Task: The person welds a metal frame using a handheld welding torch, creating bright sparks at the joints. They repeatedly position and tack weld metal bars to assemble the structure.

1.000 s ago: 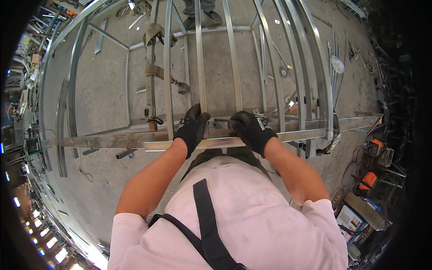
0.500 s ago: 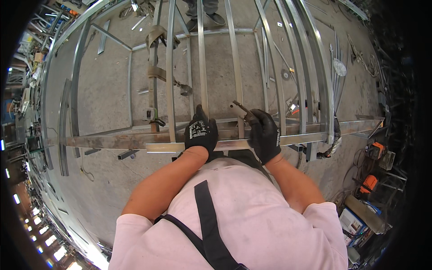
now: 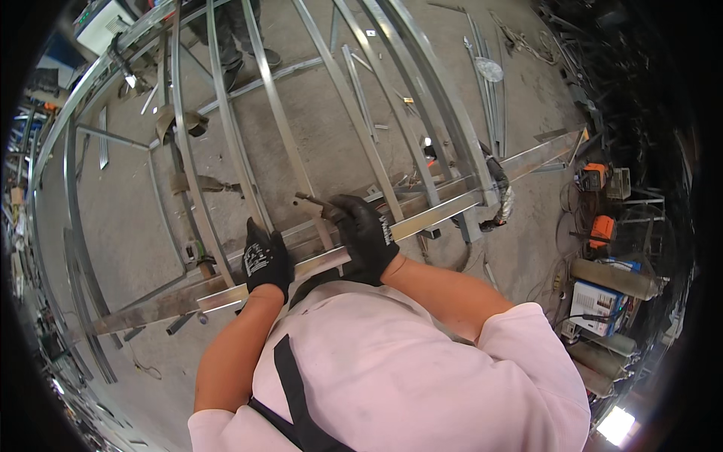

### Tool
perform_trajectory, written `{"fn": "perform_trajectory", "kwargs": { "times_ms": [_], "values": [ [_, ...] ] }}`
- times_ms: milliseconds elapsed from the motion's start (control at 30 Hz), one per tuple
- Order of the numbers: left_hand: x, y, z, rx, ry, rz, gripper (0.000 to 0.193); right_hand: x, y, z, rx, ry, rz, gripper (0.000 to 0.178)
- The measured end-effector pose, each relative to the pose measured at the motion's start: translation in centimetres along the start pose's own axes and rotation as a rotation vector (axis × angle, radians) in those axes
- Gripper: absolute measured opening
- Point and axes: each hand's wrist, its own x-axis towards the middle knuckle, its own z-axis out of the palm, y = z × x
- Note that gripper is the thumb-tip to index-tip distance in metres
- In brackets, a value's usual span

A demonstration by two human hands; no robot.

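Head view is showing the metal frame (image 3: pixel 440 215) slanting up rightward, lying level no longer, while the left hand (image 3: pixel 267 260) is covering the foot of one bar (image 3: pixel 236 142), its grip impossible to tell, and the right hand (image 3: pixel 365 237) is clasping a small dark metal piece (image 3: pixel 312 201) over the next bar (image 3: pixel 289 137), fingers (image 3: pixel 360 206) partly hiding it.

The right grip (image 3: pixel 364 235) holds a rusty piece (image 3: pixel 315 201) jutting toward 10 o'clock. The left grip (image 3: pixel 269 260) touches a steel tube (image 3: pixel 232 135). A person's legs (image 3: pixel 233 30) stand farther off, at 11 o'clock.
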Motion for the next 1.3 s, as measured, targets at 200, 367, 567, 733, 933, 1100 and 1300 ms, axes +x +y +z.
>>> {"fn": "perform_trajectory", "kwargs": {
  "times_ms": [200,367,567,733,933,1100,1300],
  "values": [
    [-0.1,-0.2,0.0,-0.073,0.006,-0.017,0.067,-0.3,0.1,-0.2,-0.013,-0.007,0.013,0.035],
    [0.0,-0.3,0.0,-0.057,0.045,0.024,0.066,-0.4,-0.3,-0.5,0.012,-0.03,0.041,0.038],
    [-0.1,-0.8,0.3,-0.057,0.05,0.037,0.066,-0.3,-0.2,-0.5,0.016,-0.038,0.039,0.037],
    [0.0,-1.1,0.5,-0.061,0.078,0.045,0.066,-0.4,0.1,-0.5,0.027,-0.051,0.05,0.038],
    [0.0,-1.1,0.3,-0.101,0.062,0.043,0.067,-0.3,0.5,-0.2,0.16,-0.047,0.108,0.034],
    [0.0,-1.0,0.3,-0.145,0.05,0.009,0.066,-0.4,0.6,-0.5,0.079,-0.046,0.068,0.034],
    [-0.3,-1.0,0.4,-0.11,0.125,0.073,0.067,-0.3,0.0,-0.7,-0.019,-0.025,-0.06,0.033]
  ]
}}
